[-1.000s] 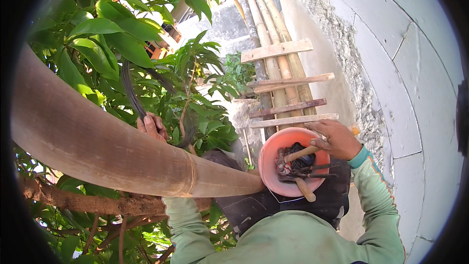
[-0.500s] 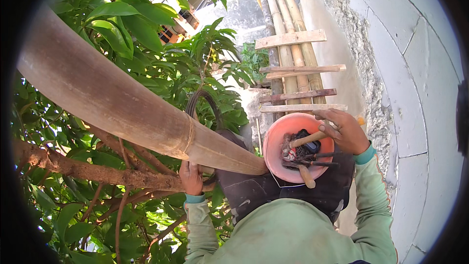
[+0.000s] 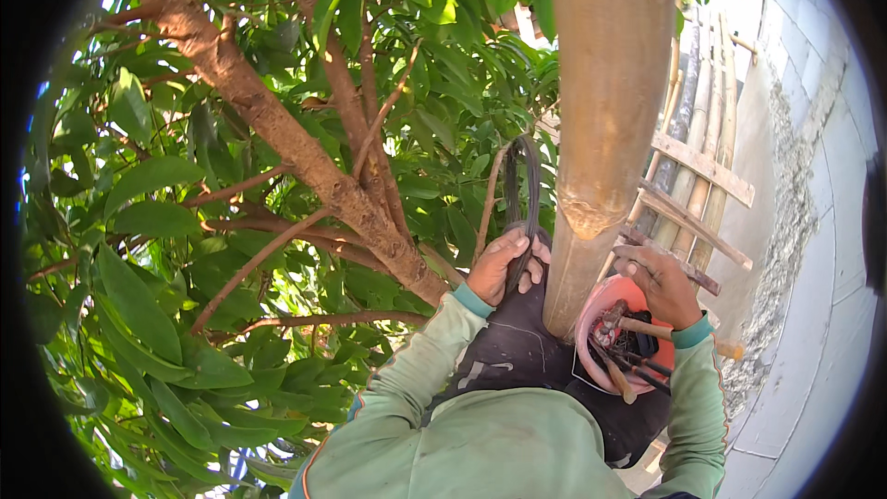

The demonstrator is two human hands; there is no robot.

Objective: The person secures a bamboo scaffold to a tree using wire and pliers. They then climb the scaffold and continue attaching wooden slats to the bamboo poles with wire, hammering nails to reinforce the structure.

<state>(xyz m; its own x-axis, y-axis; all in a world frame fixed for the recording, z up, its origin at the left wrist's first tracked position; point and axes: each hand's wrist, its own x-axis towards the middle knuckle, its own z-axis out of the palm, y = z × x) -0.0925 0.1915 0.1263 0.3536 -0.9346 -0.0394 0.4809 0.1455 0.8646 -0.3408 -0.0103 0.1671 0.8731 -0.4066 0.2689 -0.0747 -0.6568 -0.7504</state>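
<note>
My left hand (image 3: pixel 506 263) is closed on the lower part of a dark coil of wire (image 3: pixel 530 180), left of a thick bamboo pole (image 3: pixel 605 111). The pole stands upright before me, its lower end at my dark trousers. My right hand (image 3: pixel 661 285) is over the far rim of a pink bucket (image 3: pixel 591 310), fingers loosely bent and pointing toward the pole. No object shows in its fingers. Out of the bucket stick a wooden-handled tool (image 3: pixel 679 331), a second wooden handle (image 3: pixel 621 382) and several dark tool handles (image 3: pixel 647 371). Tangled small things in it cannot be made out.
Leafy branches crowd the left, with a thick tree limb (image 3: pixel 296 157) slanting down toward my left forearm. Ahead on the right, wooden slats (image 3: pixel 704 168) cross several bamboo poles (image 3: pixel 711 120). A grey block wall (image 3: pixel 832 249) with a rough mortar edge runs along the right.
My view has turned left, so the pole now looks upright. My left hand has gone from beside the pole to the wire coil. My right hand stays by the bucket.
</note>
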